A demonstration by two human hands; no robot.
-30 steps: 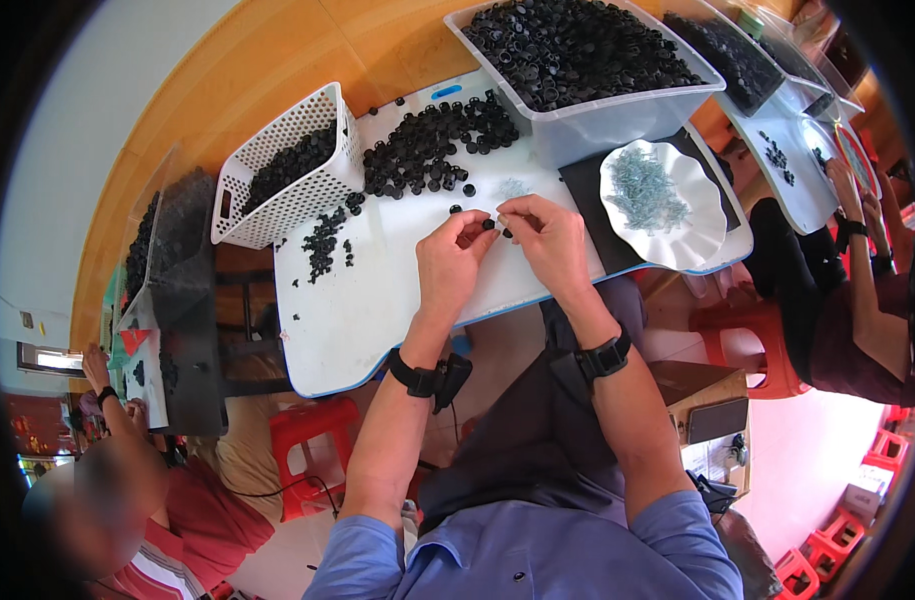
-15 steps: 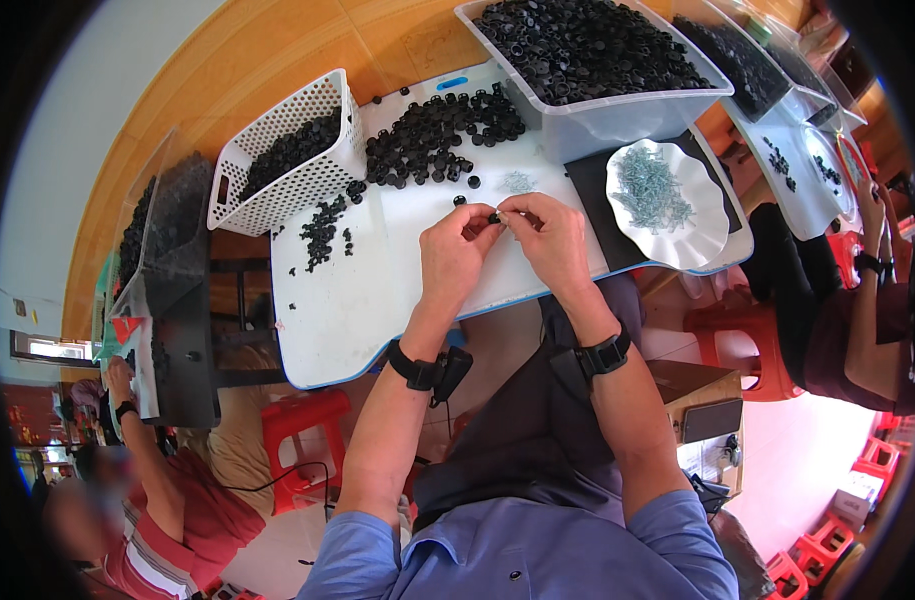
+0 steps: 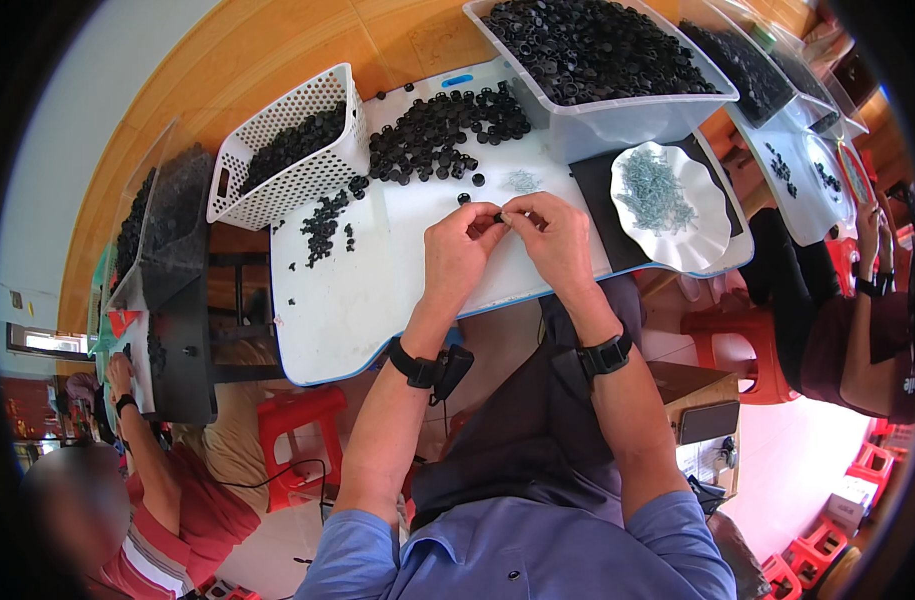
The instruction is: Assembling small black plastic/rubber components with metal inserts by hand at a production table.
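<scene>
Both my hands meet over the front part of the white table (image 3: 357,310). My left hand (image 3: 455,248) pinches a small black round plastic part (image 3: 498,217) between thumb and fingers. Against the same part, the fingertips of my right hand (image 3: 552,240) are pressed together; whether they also hold a small metal piece is too small to tell. Just beyond my hands lie two loose black caps (image 3: 464,198) and a little heap of thin silvery metal pieces (image 3: 522,181). A wide pile of black caps (image 3: 427,140) spreads behind them.
At the left stands a white perforated basket (image 3: 232,205) of black parts, with smaller black pieces (image 3: 323,228) beside it. A big clear bin (image 3: 617,125) heaped with black caps is back right. A scalloped white plate (image 3: 712,240) of metal pieces rests on a black mat (image 3: 597,190). Co-workers sit either side.
My hands stay together at the same spot, with the fingertips shifted slightly around the small black part. The whole view has moved a little. The co-worker at the right has hands raised slightly differently.
</scene>
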